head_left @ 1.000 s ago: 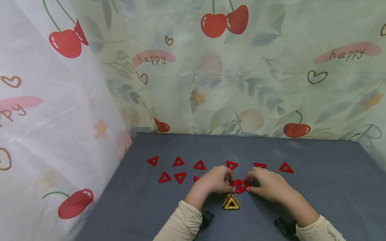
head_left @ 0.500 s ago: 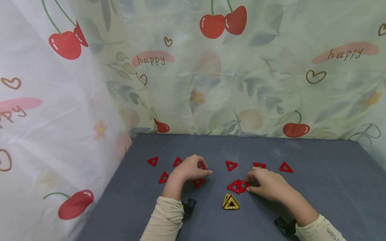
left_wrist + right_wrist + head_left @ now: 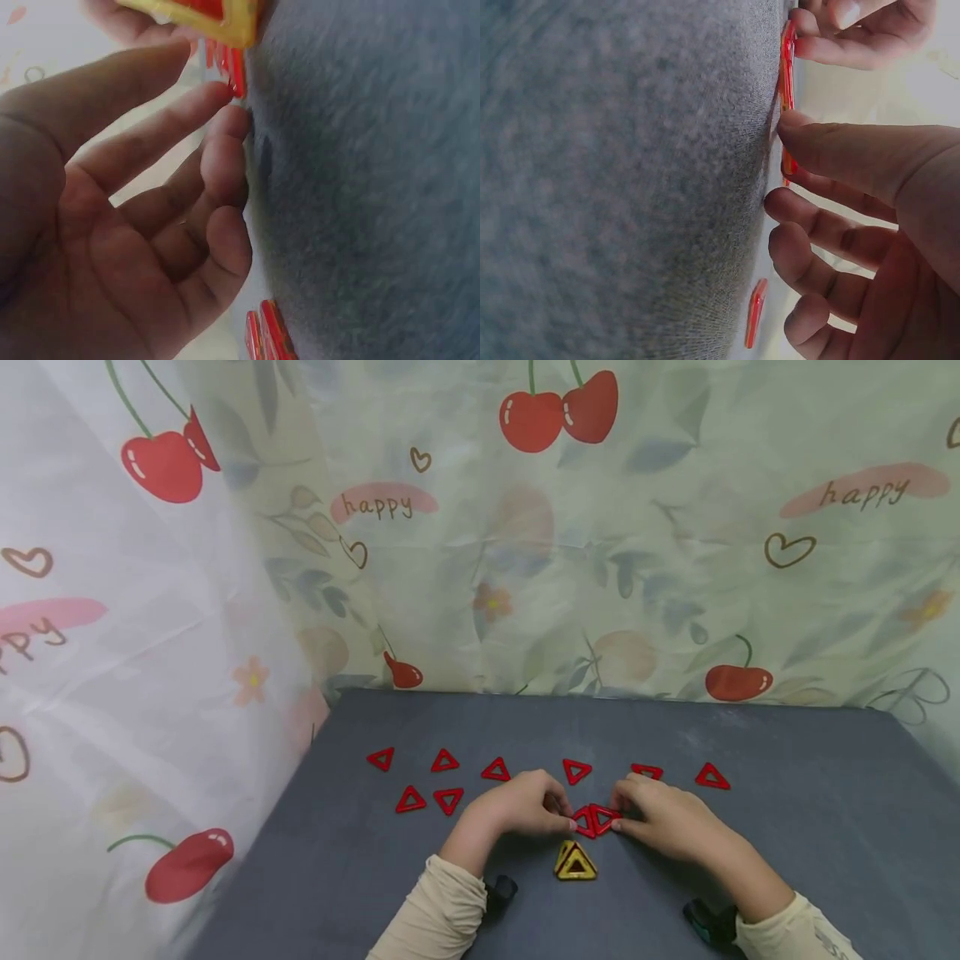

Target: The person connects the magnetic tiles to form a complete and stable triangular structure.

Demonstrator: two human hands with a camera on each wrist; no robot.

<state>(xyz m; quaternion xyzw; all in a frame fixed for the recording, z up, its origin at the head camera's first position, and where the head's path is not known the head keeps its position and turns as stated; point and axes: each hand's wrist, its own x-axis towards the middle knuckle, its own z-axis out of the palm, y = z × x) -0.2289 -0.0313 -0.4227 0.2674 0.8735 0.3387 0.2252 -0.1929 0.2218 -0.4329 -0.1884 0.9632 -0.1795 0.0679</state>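
Observation:
Two red triangular magnetic tiles lie edge to edge on the dark tabletop, a left tile [image 3: 588,819] and a right tile [image 3: 606,811]. My left hand [image 3: 521,803] has its thumb and index finger at the left tile's outer corner, lightly pinching it; its other fingers curl loosely. Opposite, my right hand [image 3: 671,817] pinches the outer corner of the right tile between thumb and index finger. In the right wrist view the red tile [image 3: 786,82] appears edge-on, flat on the table. Just in front stands a small yellow pyramid [image 3: 574,876].
Several loose red triangles lie behind and left of the hands, among them one at far left [image 3: 382,767] and one at right [image 3: 712,786]. The left forearm covers part of the front row. A printed curtain [image 3: 465,552] rises behind the table.
Half a second ago my left hand was off to the left, near other red triangles; it is now back at the joined pair. My right hand has stayed at the right tile.

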